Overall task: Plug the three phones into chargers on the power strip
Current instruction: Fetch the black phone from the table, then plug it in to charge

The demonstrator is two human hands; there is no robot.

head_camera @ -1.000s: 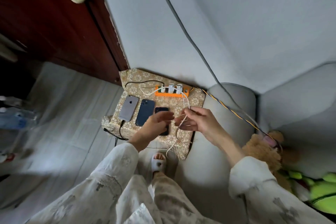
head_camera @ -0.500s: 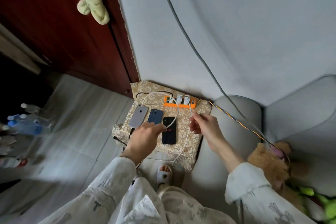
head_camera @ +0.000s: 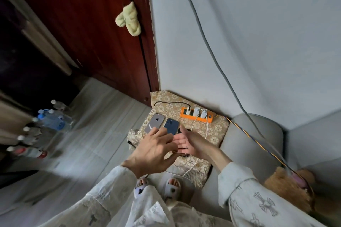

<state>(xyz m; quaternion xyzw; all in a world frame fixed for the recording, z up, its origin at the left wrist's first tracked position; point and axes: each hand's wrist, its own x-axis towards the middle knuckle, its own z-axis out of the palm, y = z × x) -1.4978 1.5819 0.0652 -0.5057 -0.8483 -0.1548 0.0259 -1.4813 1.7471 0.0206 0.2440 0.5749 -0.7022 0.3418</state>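
An orange power strip (head_camera: 196, 116) with three white chargers lies at the back of a patterned cushion (head_camera: 217, 131). A silver phone (head_camera: 156, 120) and a blue phone (head_camera: 172, 125) lie side by side on the cushion. A black phone (head_camera: 185, 130) lies to their right, mostly hidden under my hands. My left hand (head_camera: 154, 151) rests over the phones with fingers spread. My right hand (head_camera: 193, 143) meets it over the black phone and pinches a white cable (head_camera: 186, 155) whose end shows just below it. Two white cables run from the chargers to my hands.
A grey sofa arm (head_camera: 252, 143) borders the cushion on the right, with a striped cord (head_camera: 258, 143) across it. Water bottles (head_camera: 53, 120) stand on the floor at left. A dark wooden door (head_camera: 92, 33) and my slippered feet (head_camera: 171, 188) are close by.
Both hands have come together over the black phone, the right moving left and down with the cable. The camera has tilted, so the cushion sits lower in view.
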